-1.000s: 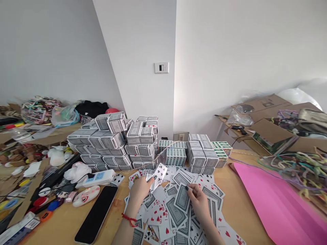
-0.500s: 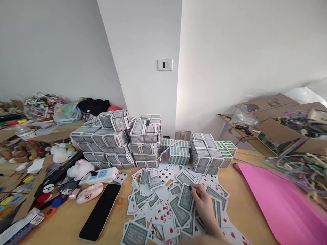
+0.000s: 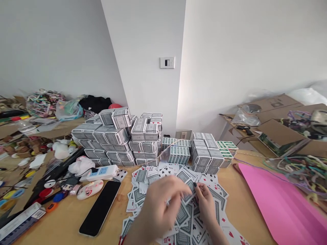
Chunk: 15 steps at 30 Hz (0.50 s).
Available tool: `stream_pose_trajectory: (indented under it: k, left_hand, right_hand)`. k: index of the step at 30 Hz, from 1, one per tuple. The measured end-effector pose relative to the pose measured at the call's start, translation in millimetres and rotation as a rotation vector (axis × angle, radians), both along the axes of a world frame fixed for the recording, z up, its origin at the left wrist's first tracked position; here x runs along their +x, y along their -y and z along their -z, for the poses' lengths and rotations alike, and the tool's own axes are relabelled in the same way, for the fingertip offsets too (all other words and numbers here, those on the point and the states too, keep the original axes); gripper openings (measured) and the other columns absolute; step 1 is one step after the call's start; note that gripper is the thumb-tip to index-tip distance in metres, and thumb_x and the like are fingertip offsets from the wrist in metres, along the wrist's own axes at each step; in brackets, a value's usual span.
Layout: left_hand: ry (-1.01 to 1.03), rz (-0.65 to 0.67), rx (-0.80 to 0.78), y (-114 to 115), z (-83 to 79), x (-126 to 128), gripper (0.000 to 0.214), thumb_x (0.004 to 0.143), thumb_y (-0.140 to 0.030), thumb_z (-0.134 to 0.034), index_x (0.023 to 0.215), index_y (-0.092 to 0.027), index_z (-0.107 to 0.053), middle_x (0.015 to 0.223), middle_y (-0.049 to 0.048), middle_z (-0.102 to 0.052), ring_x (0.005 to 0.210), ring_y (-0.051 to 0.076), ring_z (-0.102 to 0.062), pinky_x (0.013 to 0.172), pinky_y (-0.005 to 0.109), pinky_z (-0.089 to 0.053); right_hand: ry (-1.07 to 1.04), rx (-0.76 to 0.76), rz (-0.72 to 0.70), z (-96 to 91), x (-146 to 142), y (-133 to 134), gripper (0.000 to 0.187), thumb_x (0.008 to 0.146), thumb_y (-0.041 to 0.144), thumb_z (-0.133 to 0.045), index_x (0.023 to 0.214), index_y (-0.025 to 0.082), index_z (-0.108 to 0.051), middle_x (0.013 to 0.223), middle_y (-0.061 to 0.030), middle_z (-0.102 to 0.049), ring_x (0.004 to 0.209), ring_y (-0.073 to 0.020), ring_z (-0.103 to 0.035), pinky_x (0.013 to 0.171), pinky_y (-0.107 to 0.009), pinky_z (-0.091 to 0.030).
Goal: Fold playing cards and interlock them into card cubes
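Loose playing cards (image 3: pixel 153 183) lie scattered face up and face down on the wooden table (image 3: pixel 63 224) in front of me. My right hand (image 3: pixel 206 204) pinches a face-down card (image 3: pixel 190 190) at its upper corner, just above the pile. My left hand (image 3: pixel 159 207) is raised over the cards beside it, smeared by motion, its fingers curled toward the same card. Behind the pile stand stacks of boxed card decks (image 3: pixel 120 139), with more boxed decks (image 3: pixel 204 153) to their right.
A black phone (image 3: pixel 99 212) lies left of the cards, next to a white device (image 3: pixel 102 173) and small toys (image 3: pixel 89 189). A pink sheet (image 3: pixel 278 200) covers the right side. Cardboard boxes (image 3: pixel 278 132) and tangled cords (image 3: pixel 301 166) sit far right. Clutter fills the left.
My left hand, out of view half a second ago, has come back in over the cards next to the right hand. The right hand has lifted its card slightly.
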<state>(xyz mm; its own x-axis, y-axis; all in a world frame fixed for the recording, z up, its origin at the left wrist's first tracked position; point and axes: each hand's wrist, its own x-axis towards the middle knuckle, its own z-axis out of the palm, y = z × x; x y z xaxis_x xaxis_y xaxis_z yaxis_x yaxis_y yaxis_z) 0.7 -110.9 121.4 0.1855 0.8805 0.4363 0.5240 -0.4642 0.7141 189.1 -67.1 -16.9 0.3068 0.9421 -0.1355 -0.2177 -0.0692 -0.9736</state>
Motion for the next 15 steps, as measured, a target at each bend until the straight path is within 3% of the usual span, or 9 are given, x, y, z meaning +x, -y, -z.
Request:
stream_pose_trajectory:
  k: [2,5,8,10,12,15]
  left_hand:
    - [-0.303,-0.102,-0.096,-31.0,1.6,-0.2,0.030,0.083,-0.015,-0.038,0.097,-0.026,-0.062,0.091,0.0046,-0.065,0.088,0.020,-0.058,0.078,0.037,-0.046]
    - [-0.628,-0.250,-0.209,-64.7,29.5,2.8,0.023,0.079,-0.016,-0.045,0.094,-0.018,-0.062,0.089,0.0084,-0.065,0.090,0.025,-0.058,0.077,0.037,-0.045]
    - [-0.680,-0.296,-0.243,-79.9,68.9,6.7,0.037,0.074,-0.024,-0.058,0.110,-0.014,-0.055,0.099,0.0122,-0.064,0.098,0.027,-0.056,0.082,0.036,-0.044]
    - [-0.691,-0.324,-0.251,-83.7,88.0,7.2,0.042,0.073,-0.022,-0.059,0.114,-0.012,-0.053,0.103,0.0142,-0.063,0.099,0.027,-0.056,0.084,0.036,-0.043]
    - [-0.663,-0.342,-0.241,-85.9,97.3,5.4,0.044,0.072,-0.017,-0.059,0.115,-0.013,-0.052,0.104,0.0137,-0.062,0.100,0.026,-0.056,0.086,0.036,-0.042]
    - [-0.565,-0.368,-0.212,-87.2,96.7,1.4,0.044,0.071,-0.015,-0.058,0.114,-0.015,-0.051,0.105,0.0119,-0.062,0.103,0.026,-0.054,0.088,0.037,-0.042]
  right_hand:
    - [-0.017,-0.008,0.023,1.9,1.1,-0.6,0.039,0.065,0.055,-0.063,0.075,0.020,-0.050,0.043,0.0086,-0.044,0.038,-0.0083,-0.037,0.038,-0.019,-0.029]
    - [-0.080,-0.023,0.019,4.6,3.0,-1.7,0.044,0.063,0.056,-0.064,0.085,0.020,-0.051,0.048,0.0054,-0.054,0.041,-0.0129,-0.049,0.042,-0.024,-0.039]
    - [-0.135,-0.025,-0.001,6.6,4.4,-2.7,0.053,0.061,0.053,-0.067,0.098,0.019,-0.053,0.058,0.0013,-0.062,0.050,-0.0183,-0.058,0.046,-0.027,-0.044]
    - [-0.150,-0.027,-0.014,8.0,4.6,-2.9,0.049,0.060,0.052,-0.068,0.094,0.019,-0.055,0.059,0.0010,-0.062,0.054,-0.0200,-0.061,0.047,-0.028,-0.045]
    - [-0.158,-0.028,-0.020,8.9,4.5,-2.8,0.043,0.060,0.052,-0.068,0.086,0.019,-0.057,0.057,0.0017,-0.062,0.056,-0.0206,-0.062,0.048,-0.028,-0.047]
    - [-0.167,-0.016,-0.008,7.9,2.7,-3.0,0.040,0.060,0.052,-0.069,0.081,0.019,-0.057,0.056,0.0022,-0.061,0.059,-0.0207,-0.063,0.053,-0.028,-0.050]
